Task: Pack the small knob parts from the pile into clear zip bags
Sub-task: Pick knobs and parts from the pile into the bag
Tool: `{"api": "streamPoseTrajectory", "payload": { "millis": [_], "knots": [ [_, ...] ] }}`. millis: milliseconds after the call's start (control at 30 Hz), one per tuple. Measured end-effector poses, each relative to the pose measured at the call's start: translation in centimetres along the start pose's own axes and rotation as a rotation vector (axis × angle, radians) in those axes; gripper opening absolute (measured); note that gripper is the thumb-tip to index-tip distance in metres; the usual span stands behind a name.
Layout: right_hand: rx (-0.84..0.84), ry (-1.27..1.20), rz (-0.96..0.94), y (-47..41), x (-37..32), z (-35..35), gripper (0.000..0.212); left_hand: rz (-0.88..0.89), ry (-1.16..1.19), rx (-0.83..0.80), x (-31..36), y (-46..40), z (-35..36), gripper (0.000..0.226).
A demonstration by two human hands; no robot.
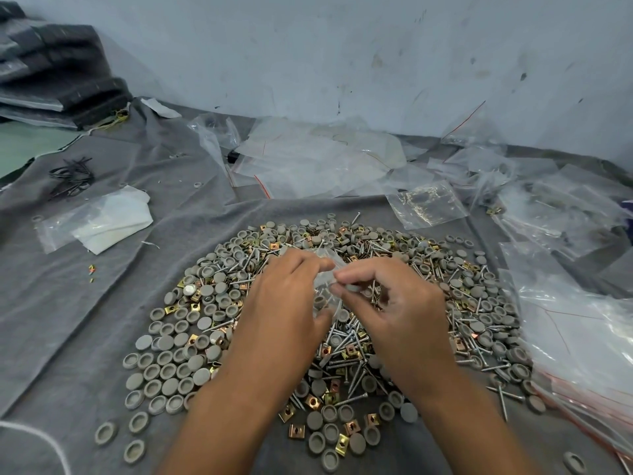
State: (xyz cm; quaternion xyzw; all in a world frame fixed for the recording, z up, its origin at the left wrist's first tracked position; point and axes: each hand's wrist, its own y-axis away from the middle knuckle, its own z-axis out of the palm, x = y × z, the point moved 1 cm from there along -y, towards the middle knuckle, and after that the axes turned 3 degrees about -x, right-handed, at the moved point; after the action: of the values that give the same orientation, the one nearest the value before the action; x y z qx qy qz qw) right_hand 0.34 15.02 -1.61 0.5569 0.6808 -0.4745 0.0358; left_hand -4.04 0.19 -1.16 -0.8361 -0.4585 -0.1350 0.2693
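Observation:
A wide pile of small grey round knob parts (178, 365), silver screws and brass square clips covers the grey cloth in the middle. Above the pile my left hand (284, 303) grips a small clear zip bag (325, 286) by its edge. My right hand (397, 310) pinches a grey knob part (352, 287) between thumb and fingertips right at the bag's mouth. Most of the bag is hidden between my hands.
Heaps of clear zip bags (318, 159) lie along the wall at the back and down the right side (582, 337). A bag with white sheets (99, 217) and black ties (72, 176) lie at left. Dark folded material (58, 70) is stacked at the far left.

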Motion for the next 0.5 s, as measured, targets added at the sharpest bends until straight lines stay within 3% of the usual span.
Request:
{"api": "streamPoseTrajectory", "payload": {
  "millis": [100,267,500],
  "knots": [
    [-0.022,0.068,0.000,0.2,0.2,0.4,0.013,-0.002,0.005,0.005,0.0,0.0,0.0,0.051],
    [0.110,0.102,-0.070,0.0,0.2,-0.1,0.021,-0.006,0.013,0.009,-0.1,0.0,0.0,0.054],
    [-0.098,0.217,-0.036,0.2,0.1,1.0,0.031,-0.007,0.021,0.014,-0.1,-0.1,-0.1,0.043]
  ]
}}
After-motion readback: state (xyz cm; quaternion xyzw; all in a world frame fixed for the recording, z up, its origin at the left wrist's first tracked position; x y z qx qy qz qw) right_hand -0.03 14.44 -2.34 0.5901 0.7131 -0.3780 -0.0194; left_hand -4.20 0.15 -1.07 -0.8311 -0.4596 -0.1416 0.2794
